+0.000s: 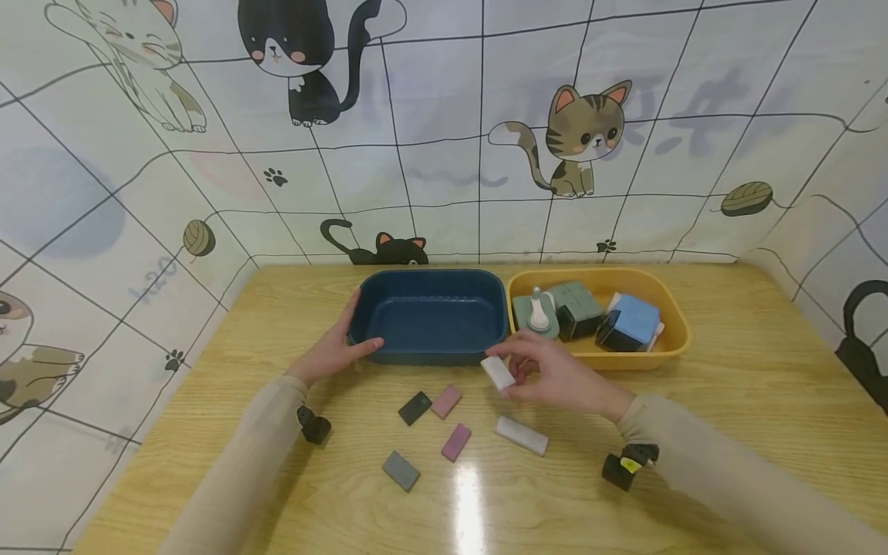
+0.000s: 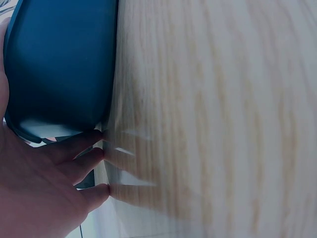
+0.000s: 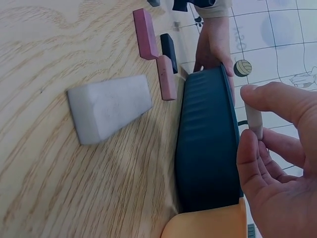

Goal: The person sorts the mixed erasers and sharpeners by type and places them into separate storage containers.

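The left hand [image 1: 335,344] holds the left end of a dark blue plastic bin [image 1: 430,358], thumb at the front rim and fingers along the outer side. In the left wrist view, its fingertips reach down beside the bin to the table. The right hand [image 1: 551,370] pinches a small white block [image 1: 498,373] between thumb and fingers, off the table by the bin's front right corner. Nearby on the table lie a longer white block [image 1: 522,435], two pink blocks [image 1: 446,401], a black block [image 1: 415,408] and a grey block [image 1: 401,471].
A yellow bin [image 1: 676,339] stands against the blue one's right side, holding green boxes [image 1: 576,301], a white-handled brush [image 1: 538,312] and a blue packet [image 1: 633,314]. Behind both bins rises a cat-printed cloth [image 1: 444,177]. A black strap-like thing [image 1: 863,347] hangs at the far right.
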Tool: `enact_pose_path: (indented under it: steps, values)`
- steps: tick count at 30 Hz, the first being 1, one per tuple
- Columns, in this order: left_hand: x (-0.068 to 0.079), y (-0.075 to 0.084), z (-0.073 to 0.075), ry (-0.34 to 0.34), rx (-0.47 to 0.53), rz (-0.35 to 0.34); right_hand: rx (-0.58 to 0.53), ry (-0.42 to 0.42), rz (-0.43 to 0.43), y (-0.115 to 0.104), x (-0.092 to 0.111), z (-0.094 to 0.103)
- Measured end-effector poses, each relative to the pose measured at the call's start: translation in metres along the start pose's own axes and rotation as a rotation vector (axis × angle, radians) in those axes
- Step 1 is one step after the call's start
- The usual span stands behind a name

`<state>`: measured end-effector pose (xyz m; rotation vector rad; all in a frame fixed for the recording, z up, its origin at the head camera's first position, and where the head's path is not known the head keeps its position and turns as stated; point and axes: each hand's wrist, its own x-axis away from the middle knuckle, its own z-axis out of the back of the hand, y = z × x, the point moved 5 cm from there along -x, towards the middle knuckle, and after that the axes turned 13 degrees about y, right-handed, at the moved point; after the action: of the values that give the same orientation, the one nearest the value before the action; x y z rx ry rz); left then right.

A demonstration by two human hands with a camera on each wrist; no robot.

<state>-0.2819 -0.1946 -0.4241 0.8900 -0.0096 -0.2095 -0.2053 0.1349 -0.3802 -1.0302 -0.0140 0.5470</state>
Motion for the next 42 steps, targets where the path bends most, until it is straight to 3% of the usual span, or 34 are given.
enact_pose_path:
  steps: [15,32,35,39,42]
  values:
    - [0.000,-0.001,0.000,0.001,0.008,0.003,-0.010,0.021,-0.002,-0.005,-0.015,-0.013]
    - [0.000,0.001,0.000,0.004,0.013,-0.005,-0.052,-0.030,-0.031,-0.015,-0.029,-0.034]
    - [0.005,0.017,0.004,-0.004,0.029,0.005,-0.055,-0.029,-0.028,-0.017,-0.032,-0.036]
    - [0.007,0.023,0.005,-0.012,0.031,0.005,-0.040,-0.023,-0.028,-0.015,-0.039,-0.040]
    - [0.005,0.015,0.003,-0.010,0.032,0.004,-0.032,-0.026,-0.033,-0.014,-0.045,-0.042]
